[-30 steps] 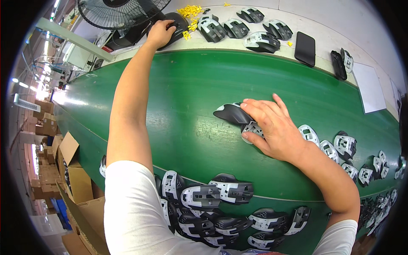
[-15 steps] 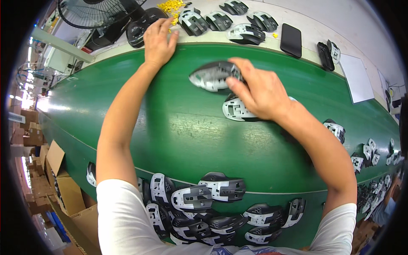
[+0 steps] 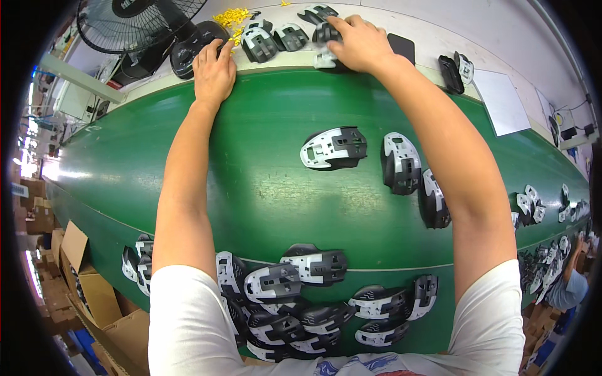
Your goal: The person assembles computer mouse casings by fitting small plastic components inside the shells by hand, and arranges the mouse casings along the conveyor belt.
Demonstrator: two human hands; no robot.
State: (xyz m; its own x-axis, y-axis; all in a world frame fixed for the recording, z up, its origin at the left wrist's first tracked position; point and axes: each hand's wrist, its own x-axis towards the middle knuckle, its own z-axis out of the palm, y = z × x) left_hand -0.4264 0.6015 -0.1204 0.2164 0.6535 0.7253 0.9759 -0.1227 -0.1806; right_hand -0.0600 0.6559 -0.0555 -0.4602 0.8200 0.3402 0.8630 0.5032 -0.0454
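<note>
My right hand (image 3: 362,44) is at the far ledge, its fingers closed around a dark computer-mouse shell (image 3: 325,32). Just below that shell shows a white part of another mouse shell (image 3: 325,60), mostly covered by the hand. My left hand (image 3: 213,74) lies at the ledge's edge beside the fan's black base (image 3: 188,53); its fingers are stretched out and it holds nothing. On the green belt (image 3: 263,156), a white, grey and black mouse shell (image 3: 333,148) lies near the middle. Two more shells, one of them (image 3: 401,163), lie by my right forearm.
Several mouse shells (image 3: 273,283) crowd the belt's near side. On the ledge are mouse shells (image 3: 259,41), small yellow pieces (image 3: 232,17), a black phone-like slab (image 3: 401,47), a black case (image 3: 450,74) and white paper (image 3: 500,100). Cardboard boxes (image 3: 100,294) stand at lower left.
My right hand has carried a mouse shell from above the belt up to the far ledge. Shells on the belt formerly behind my right arm now show. My left hand stays at the ledge.
</note>
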